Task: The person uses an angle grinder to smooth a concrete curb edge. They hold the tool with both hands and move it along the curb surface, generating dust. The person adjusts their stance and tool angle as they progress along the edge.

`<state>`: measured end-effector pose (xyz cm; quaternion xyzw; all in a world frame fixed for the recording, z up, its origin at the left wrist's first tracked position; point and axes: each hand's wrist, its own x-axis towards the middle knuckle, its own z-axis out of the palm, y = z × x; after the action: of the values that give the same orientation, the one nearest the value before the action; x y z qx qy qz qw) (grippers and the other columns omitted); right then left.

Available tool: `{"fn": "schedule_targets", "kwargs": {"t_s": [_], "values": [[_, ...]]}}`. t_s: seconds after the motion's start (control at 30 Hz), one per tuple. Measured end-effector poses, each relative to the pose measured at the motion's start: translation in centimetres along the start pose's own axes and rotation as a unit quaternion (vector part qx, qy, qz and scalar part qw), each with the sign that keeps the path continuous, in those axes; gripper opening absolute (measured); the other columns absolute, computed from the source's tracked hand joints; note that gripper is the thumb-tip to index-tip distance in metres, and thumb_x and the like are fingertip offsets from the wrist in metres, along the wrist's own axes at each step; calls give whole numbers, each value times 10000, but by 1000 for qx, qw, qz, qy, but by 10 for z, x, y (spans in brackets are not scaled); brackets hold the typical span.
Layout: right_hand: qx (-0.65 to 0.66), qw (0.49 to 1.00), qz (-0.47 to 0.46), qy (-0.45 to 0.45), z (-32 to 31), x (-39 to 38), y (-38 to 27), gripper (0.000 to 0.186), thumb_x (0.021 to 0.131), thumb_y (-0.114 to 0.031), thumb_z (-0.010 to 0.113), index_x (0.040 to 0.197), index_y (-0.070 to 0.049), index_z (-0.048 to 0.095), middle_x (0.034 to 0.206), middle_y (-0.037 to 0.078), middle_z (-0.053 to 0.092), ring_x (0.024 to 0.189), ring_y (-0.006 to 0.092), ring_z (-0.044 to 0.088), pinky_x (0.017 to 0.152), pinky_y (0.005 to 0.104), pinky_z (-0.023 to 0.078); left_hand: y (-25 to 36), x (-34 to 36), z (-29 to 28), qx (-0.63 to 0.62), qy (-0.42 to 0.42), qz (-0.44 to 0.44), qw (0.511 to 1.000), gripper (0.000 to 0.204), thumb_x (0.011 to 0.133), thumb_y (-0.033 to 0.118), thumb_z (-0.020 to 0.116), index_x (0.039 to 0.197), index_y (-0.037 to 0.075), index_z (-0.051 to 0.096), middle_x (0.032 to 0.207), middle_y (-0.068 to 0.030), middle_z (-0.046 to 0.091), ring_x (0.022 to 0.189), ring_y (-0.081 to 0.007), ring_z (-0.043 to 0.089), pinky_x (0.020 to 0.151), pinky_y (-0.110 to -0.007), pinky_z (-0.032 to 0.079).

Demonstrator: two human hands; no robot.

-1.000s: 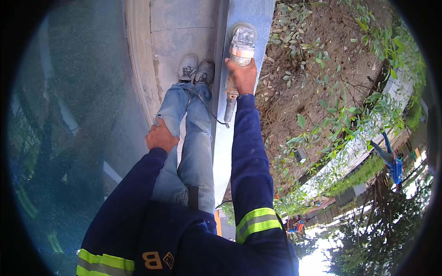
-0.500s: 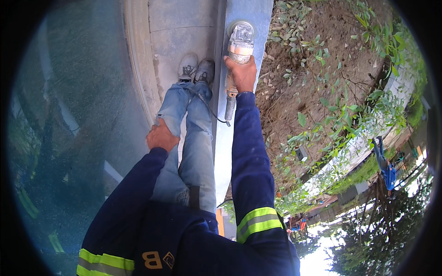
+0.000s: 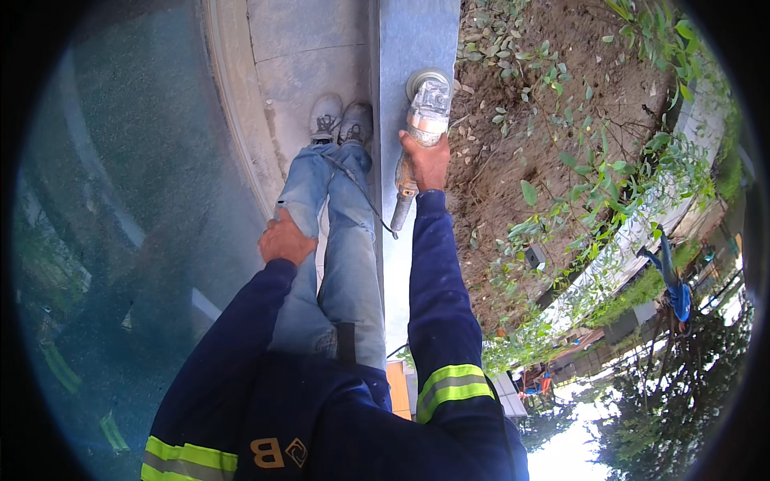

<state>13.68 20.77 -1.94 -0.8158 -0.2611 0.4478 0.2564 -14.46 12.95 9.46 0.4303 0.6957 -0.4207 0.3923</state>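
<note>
Near the right edge of the long grey surface [image 3: 417, 36], beside the soil bed [image 3: 497, 176], is the head of the angle grinder [image 3: 428, 108], with its round disc [image 3: 414, 82] facing down. My right hand [image 3: 427, 164] is wrapped firmly around the grinder's body. My left hand [image 3: 286, 239] rests on my jeans [image 3: 353, 272] at the knee; how tightly its fingers press, I cannot tell. I think the disc could slip over the right edge and jerk, if my one-handed hold drifts outward. The dark cord [image 3: 371, 204], passing across my leg, might also pull the tool sideways if I shift my stance.
</note>
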Motion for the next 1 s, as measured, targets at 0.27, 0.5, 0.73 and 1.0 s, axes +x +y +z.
{"fn": "schedule_targets", "kwargs": {"t_s": [0.27, 0.5, 0.73, 1.0], "values": [[-85, 996, 2, 8, 13, 13, -17, 770, 715, -476, 891, 1187, 78, 638, 1069, 291, 751, 1027, 445, 741, 912, 496, 565, 0, 3, 5, -7, 10, 9, 1000, 886, 678, 443, 899, 1362, 51, 495, 1246, -278, 670, 1150, -442, 680, 1020, -470, 531], [13, 1000, 13, 17, -8, 3, -6, 683, 738, -352, 906, 1195, 82, 642, 1068, 254, 757, 981, 351, 759, 877, 443, 576, -2, 1, 3, 16, 9, 10, 1000, 898, 697, 476, 907, 1354, 30, 489, 1239, -293, 668, 1151, -438, 685, 1019, -471, 534], [-135, 991, 13, -19, 14, -13, -3, 703, 722, -431, 922, 1153, 57, 657, 1032, 232, 768, 952, 339, 763, 870, 429, 577, 0, 2, 3, 2, 9, 27, 1000, 939, 686, 463, 906, 1397, 23, 479, 1252, -280, 678, 1174, -418, 678, 1027, -457, 525], [-67, 998, 19, -1, 11, -8, 1, 669, 738, -340, 927, 1172, 86, 646, 1047, 217, 762, 914, 302, 751, 843, 412, 582, -10, 7, 19, 10, 45, 28, 999, 876, 687, 464, 865, 1359, 35, 500, 1226, -245, 674, 1111, -426, 703, 977, -487, 556]]}}
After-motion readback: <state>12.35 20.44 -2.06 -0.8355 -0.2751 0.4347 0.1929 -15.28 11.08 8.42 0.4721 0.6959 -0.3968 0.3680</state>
